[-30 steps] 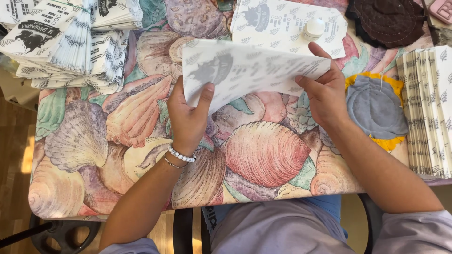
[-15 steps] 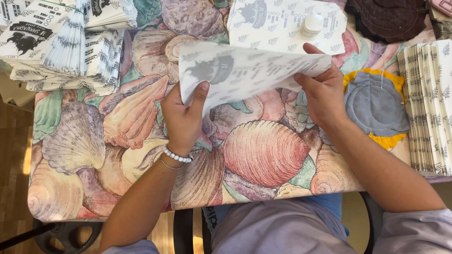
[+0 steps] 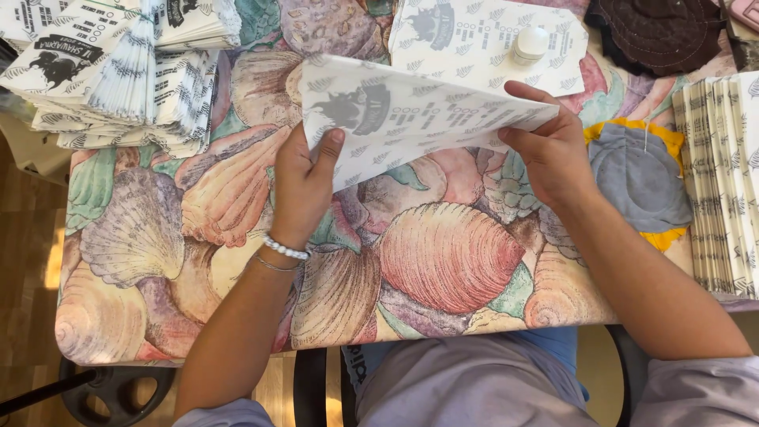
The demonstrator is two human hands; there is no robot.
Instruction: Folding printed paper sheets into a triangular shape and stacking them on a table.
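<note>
Two bare hands hold one printed white paper sheet (image 3: 419, 111) just above a table covered in a seashell-patterned cloth (image 3: 443, 261). The left hand (image 3: 304, 186) grips the sheet's near left edge, thumb on top and fingers curled beneath, closed on the paper; a beaded bracelet (image 3: 285, 250) circles its wrist. The right hand (image 3: 553, 154) pinches the sheet's right end, thumb over the top and fingers folded under, also closed on it. The sheet sits in the far middle of the table, tilted, its right tip overlapping a second flat printed sheet (image 3: 482, 35) that lies farther off with a small white bottle cap (image 3: 530, 43) standing on it. At far left rests a stack of folded printed papers (image 3: 118, 71). To the right lie a grey and yellow round cloth pad (image 3: 636, 178), and past it a row of folded papers (image 3: 719, 182) on edge. A dark brown crocheted piece (image 3: 656, 32) is at far right.
</note>
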